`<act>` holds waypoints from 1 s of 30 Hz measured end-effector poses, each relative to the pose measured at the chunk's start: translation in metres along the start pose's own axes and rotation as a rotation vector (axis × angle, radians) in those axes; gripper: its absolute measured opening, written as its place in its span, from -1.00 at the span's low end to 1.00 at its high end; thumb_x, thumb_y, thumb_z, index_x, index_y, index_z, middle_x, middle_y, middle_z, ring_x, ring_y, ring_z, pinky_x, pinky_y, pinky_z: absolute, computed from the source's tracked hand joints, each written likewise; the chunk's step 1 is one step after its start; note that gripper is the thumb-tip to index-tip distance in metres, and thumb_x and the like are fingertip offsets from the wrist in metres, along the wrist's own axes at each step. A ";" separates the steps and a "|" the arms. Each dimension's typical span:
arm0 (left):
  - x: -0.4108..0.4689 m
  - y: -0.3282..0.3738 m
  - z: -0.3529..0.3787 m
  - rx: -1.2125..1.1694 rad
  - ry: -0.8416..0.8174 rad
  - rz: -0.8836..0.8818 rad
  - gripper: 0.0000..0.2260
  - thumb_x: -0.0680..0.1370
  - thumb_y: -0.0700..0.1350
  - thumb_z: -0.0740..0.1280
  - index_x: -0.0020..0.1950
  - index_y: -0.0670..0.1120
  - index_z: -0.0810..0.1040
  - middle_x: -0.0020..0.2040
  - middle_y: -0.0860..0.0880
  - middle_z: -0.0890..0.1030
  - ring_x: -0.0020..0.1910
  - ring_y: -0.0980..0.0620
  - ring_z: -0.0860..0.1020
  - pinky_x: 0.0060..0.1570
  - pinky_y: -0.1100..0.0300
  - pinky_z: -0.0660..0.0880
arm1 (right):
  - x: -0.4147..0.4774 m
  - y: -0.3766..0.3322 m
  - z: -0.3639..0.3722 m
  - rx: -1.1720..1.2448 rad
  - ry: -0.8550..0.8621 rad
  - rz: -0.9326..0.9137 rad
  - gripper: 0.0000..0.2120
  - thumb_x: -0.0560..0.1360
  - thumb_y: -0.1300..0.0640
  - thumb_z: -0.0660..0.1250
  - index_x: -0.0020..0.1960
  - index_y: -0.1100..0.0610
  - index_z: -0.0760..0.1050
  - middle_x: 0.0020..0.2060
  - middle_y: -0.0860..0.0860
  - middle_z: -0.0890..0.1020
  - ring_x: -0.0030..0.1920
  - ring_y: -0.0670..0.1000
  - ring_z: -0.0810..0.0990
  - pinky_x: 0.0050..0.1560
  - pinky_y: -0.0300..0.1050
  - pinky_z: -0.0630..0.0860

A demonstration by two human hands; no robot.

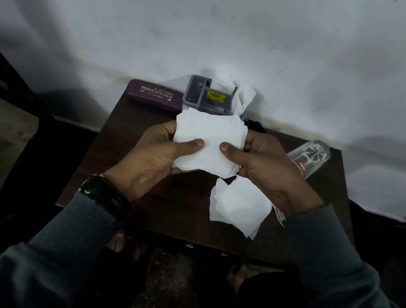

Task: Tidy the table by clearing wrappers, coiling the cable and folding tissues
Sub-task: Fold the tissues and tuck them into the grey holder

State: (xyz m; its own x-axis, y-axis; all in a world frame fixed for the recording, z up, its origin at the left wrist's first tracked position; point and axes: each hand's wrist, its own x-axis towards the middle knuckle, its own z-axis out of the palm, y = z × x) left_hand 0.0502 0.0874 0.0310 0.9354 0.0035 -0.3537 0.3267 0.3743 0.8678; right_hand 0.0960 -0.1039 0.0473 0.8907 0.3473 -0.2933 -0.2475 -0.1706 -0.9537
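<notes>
Both hands, left point(160, 153) & right point(262, 164), pinch a white tissue point(208, 144) betw. them, thumbs on top, above the tabletop point(107, 167). Folded tissues point(239, 205) lie just below right hand; grey organiser point(194, 93) beyond.

We get one view only, from a wide-angle camera on the person's head, facing forward and steeply down. It sits close over a small dark counter point(99, 166), which fills the frame's middle, with a pale wall point(239, 29) bowed across 10 to 2 o'clock. The left sleeve point(69, 239) enters from 7 o'clock, the right sleeve point(332, 261) from 5 o'clock. The left hand point(160, 153) and right hand point(264, 167) hold a tissue point(208, 144) at centre, near the lens.
</notes>
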 end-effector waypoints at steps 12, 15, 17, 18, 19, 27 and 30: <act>0.003 0.007 -0.006 -0.307 0.054 -0.162 -0.65 0.70 0.07 0.17 0.30 -0.14 0.53 0.25 -0.17 0.68 0.13 -0.15 0.71 -0.12 -0.03 0.69 | 0.004 0.001 -0.006 -0.153 0.033 -0.194 -0.37 0.41 0.66 0.28 -0.32 -0.07 0.72 -0.15 -0.14 0.74 -0.01 0.01 0.72 -0.21 -0.24 0.63; 0.002 0.007 -0.003 -0.186 0.062 -0.158 -0.60 0.61 0.12 0.33 0.31 -0.14 0.58 0.22 -0.12 0.69 0.16 -0.12 0.69 -0.15 0.03 0.69 | 0.004 0.002 -0.003 -0.144 0.019 -0.232 -0.39 0.39 0.69 0.22 -0.28 0.02 0.71 -0.04 -0.05 0.75 -0.03 -0.01 0.72 -0.24 -0.27 0.62; 0.001 0.005 0.000 -0.126 0.101 -0.096 -0.70 0.55 -0.16 0.46 0.28 -0.14 0.59 0.20 -0.12 0.69 0.13 -0.09 0.70 -0.17 0.11 0.68 | 0.003 0.002 -0.001 -0.152 0.011 -0.240 -0.40 0.41 0.68 0.20 -0.25 0.02 0.72 0.03 0.00 0.75 0.02 0.01 0.72 -0.22 -0.26 0.62; 0.001 0.003 0.000 -0.114 0.121 -0.075 -0.70 0.53 -0.27 0.47 0.25 -0.14 0.59 0.20 -0.12 0.69 0.09 -0.07 0.72 -0.18 0.14 0.68 | 0.002 0.002 -0.001 -0.139 0.009 -0.229 -0.41 0.43 0.66 0.21 -0.21 0.02 0.73 0.06 0.01 0.75 0.05 0.04 0.72 -0.20 -0.23 0.64; 0.001 0.002 0.000 -0.117 0.139 -0.058 -0.70 0.52 -0.32 0.46 0.23 -0.14 0.60 0.20 -0.14 0.68 0.04 -0.05 0.73 -0.19 0.17 0.67 | 0.002 0.001 -0.001 -0.092 0.008 -0.204 -0.46 0.47 0.63 0.21 -0.13 0.04 0.73 0.09 0.04 0.74 0.08 0.07 0.72 -0.17 -0.19 0.65; 0.000 0.001 0.001 -0.094 0.158 -0.010 -0.72 0.53 -0.32 0.45 0.23 -0.13 0.61 0.19 -0.15 0.68 0.13 -0.12 0.70 -0.17 0.15 0.69 | 0.000 -0.006 0.004 0.167 0.061 0.016 -0.62 0.50 0.20 0.49 0.29 0.19 0.55 0.10 0.14 0.73 0.09 0.12 0.74 0.00 0.00 0.70; -0.001 0.001 0.002 -0.063 0.165 -0.006 -0.67 0.53 -0.32 0.46 0.28 -0.16 0.59 0.20 -0.17 0.68 0.12 -0.14 0.70 -0.16 0.14 0.70 | 0.001 0.001 0.009 0.049 0.157 -0.040 -0.75 0.49 0.33 0.49 0.16 0.19 0.65 0.03 0.13 0.75 0.05 0.11 0.75 -0.08 -0.06 0.71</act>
State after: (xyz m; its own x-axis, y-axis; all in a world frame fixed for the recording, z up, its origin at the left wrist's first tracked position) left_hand 0.0499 0.0861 0.0328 0.8967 0.1509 -0.4161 0.3186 0.4325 0.8434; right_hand 0.0929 -0.0955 0.0452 0.9480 0.2036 -0.2446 -0.2254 -0.1134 -0.9677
